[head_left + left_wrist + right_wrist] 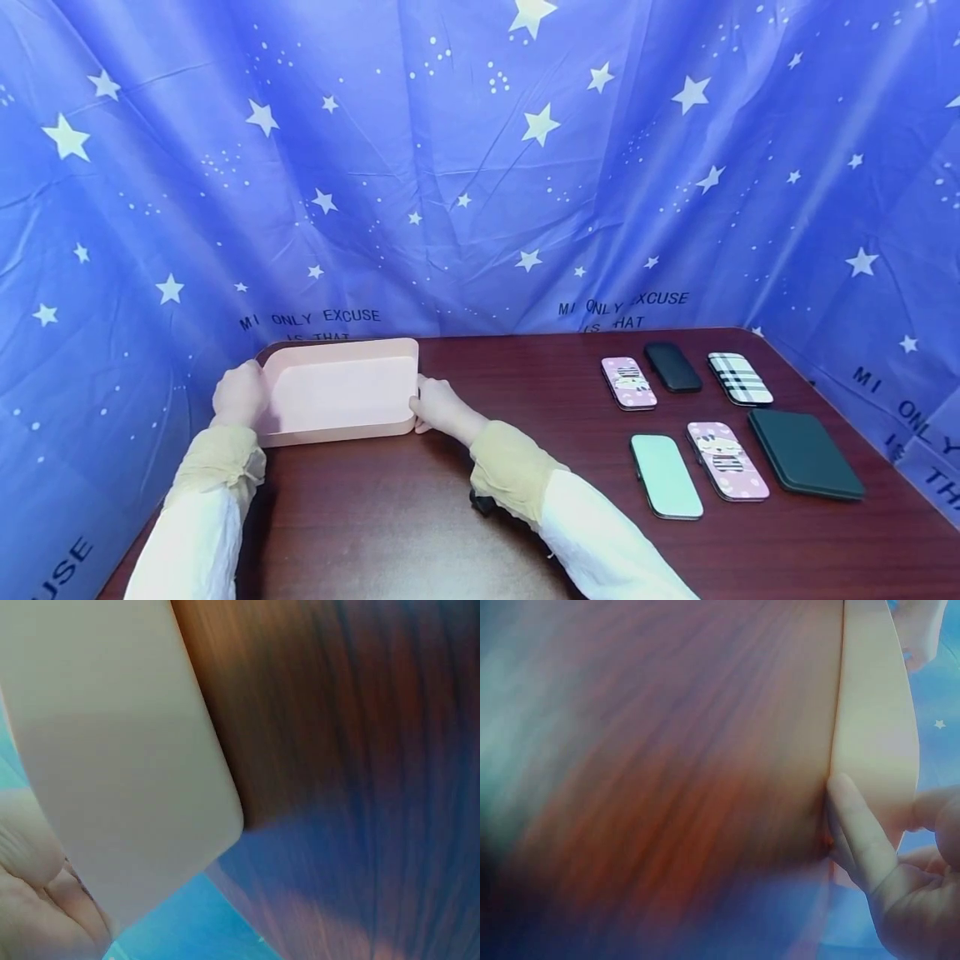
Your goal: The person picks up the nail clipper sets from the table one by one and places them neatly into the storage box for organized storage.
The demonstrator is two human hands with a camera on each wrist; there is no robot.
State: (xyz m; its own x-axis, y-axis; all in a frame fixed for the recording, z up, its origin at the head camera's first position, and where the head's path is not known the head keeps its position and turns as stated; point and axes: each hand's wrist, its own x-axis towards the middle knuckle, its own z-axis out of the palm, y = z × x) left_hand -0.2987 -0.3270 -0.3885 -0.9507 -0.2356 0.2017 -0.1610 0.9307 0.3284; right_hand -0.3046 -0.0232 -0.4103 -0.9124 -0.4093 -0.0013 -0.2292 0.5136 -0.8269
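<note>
A shallow pale pink tray (341, 392) with rounded corners is at the back left of the table. At its left end, my left hand (240, 393) grips the wall; in the left wrist view that hand (45, 881) shows only partly behind the tray wall (135, 772). My right hand (444, 408) holds the opposite end. From the right wrist view, the fingers (862, 829) lie along the tray's outer wall (874, 712) near its bottom edge, with the thumb towards the rim. Whether the tray's base touches the table is unclear.
On the table's right lie two pink patterned cases (628, 383), a black case (672, 367), a plaid case (739, 379), a mint-green case (666, 476) and a larger dark green case (806, 454). A blue star-printed curtain (465, 167) hangs behind the table (360, 517).
</note>
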